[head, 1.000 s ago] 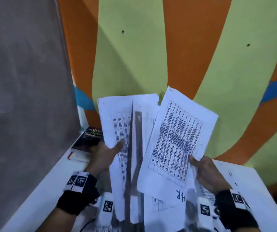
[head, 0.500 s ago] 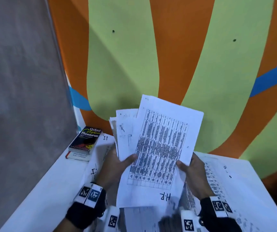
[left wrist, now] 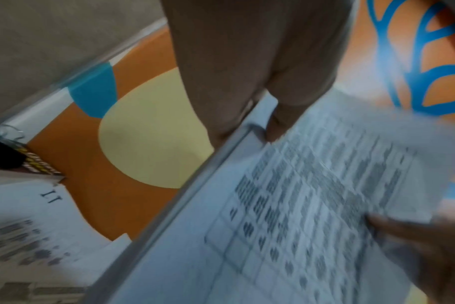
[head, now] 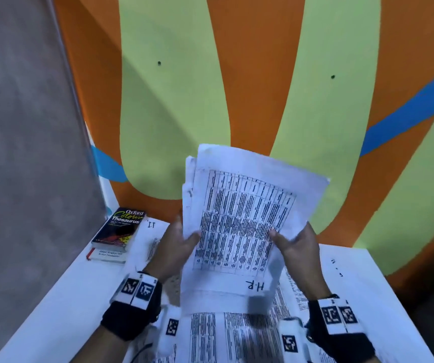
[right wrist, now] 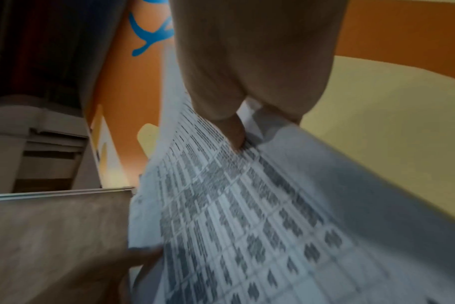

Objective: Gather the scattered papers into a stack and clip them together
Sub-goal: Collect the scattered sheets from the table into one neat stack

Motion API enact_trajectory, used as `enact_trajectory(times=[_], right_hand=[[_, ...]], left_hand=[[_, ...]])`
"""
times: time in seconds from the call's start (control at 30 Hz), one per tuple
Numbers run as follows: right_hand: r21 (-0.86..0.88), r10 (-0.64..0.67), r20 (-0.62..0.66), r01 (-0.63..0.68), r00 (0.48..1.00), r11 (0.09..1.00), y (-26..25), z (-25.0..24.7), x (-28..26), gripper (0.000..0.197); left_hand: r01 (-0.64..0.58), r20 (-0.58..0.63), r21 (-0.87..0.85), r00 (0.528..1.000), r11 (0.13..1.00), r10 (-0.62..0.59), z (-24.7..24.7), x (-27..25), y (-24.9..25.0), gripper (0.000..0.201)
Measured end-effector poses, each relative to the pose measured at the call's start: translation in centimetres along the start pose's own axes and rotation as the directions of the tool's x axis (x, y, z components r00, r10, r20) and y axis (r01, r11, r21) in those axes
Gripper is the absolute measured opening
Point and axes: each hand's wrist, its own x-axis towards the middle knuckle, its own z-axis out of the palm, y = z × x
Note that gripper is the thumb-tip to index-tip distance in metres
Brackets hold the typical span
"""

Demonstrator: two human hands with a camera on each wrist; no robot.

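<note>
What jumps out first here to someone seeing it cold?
The sheaf of printed papers held up at centre frame, gripped on its left edge by the left hand and on its right edge by the right hand, its top sheet a dense table marked "H.R". Behind it, the wall painted in bold orange, pale green and blue shapes. At the left on the white table lies an Oxford thesaurus, with more printed sheets flat below the hands.

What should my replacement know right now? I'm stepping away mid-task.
Left hand and right hand each grip a side of the held sheaf of papers, lifted above the white table.
Loose sheets lie under the hands; one marked "I.I" lies beside the Oxford thesaurus.
Done: several sheets gathered, edges uneven.
Left: collect the rest, square up, clip. No clip in view.
</note>
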Motion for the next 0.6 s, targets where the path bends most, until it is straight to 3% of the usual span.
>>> enact_trajectory(times=[0.07, 0.13, 0.23, 0.37, 0.53, 0.6], right_hand=[[-0.047, -0.083, -0.096, 0.079, 0.992, 0.996, -0.8, 0.3, -0.4, 0.042], [-0.04, -0.11, -0.11, 0.107, 0.988, 0.994, -1.1, 0.2, -0.6, 0.038], [-0.072, -0.044, -0.053, 0.04, 0.998, 0.997, -0.2, -0.1, -0.6, 0.069], [-0.119, 0.08, 0.07, -0.072, 0.994, 0.99, 2.3, -0.2, -1.3, 0.052], [-0.149, 0.011, 0.104, 0.005, 0.995, 0.989, 1.6, 0.7, -1.1, 0.048], [-0.128, -0.033, 0.113, 0.047, 0.993, 0.991, 0.4, 0.8, -0.7, 0.046]], left_hand=[[-0.038, -0.112, 0.011, 0.993, 0.999, 0.039, 0.7, -0.1, 0.2, 0.048], [-0.037, -0.17, -0.01, 0.985, 0.999, 0.035, 1.1, 0.0, 0.3, 0.062], [-0.013, -0.183, -0.041, 0.983, 0.999, 0.005, 1.6, 0.0, 0.2, 0.07], [0.098, -0.161, -0.034, 0.982, 0.995, -0.102, 2.6, -0.8, -1.6, 0.051], [0.06, -0.23, 0.007, 0.972, 0.998, -0.057, 3.3, -0.3, -0.7, 0.028], [0.016, -0.224, -0.023, 0.974, 1.0, -0.02, 3.3, 0.1, 0.4, 0.037]])
